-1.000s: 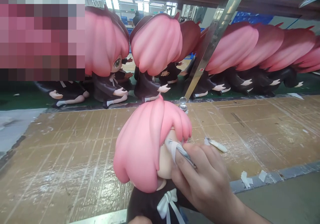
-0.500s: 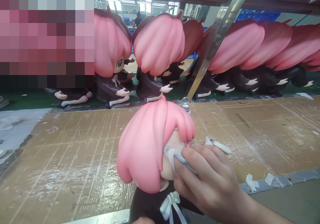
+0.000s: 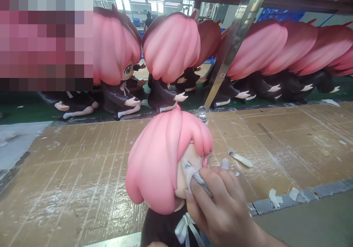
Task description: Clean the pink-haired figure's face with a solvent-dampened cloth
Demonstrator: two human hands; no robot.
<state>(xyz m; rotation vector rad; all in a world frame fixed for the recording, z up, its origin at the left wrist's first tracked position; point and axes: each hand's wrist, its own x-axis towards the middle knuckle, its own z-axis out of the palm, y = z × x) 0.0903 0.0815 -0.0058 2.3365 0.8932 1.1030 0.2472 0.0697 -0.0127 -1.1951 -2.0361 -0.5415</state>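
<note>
A pink-haired doll figure (image 3: 162, 158) in a black dress with a white bow stands close in front of me, its face turned right. My right hand (image 3: 223, 206) is closed on a small grey-white cloth (image 3: 193, 173) and presses it against the doll's cheek. Only a sliver of my left hand (image 3: 156, 244) shows at the bottom edge under the doll; its fingers are hidden.
A row of identical pink-haired dolls (image 3: 171, 52) sits along the green strip at the back. A slanted metal post (image 3: 234, 45) rises behind the doll. On the taped cardboard work surface (image 3: 82, 166) lie a small white-handled tool (image 3: 239, 159) and paper scraps (image 3: 275, 197).
My right hand has shifted the cloth slightly down and left along the doll's cheek. The view has wobbled a little; the doll stays in place.
</note>
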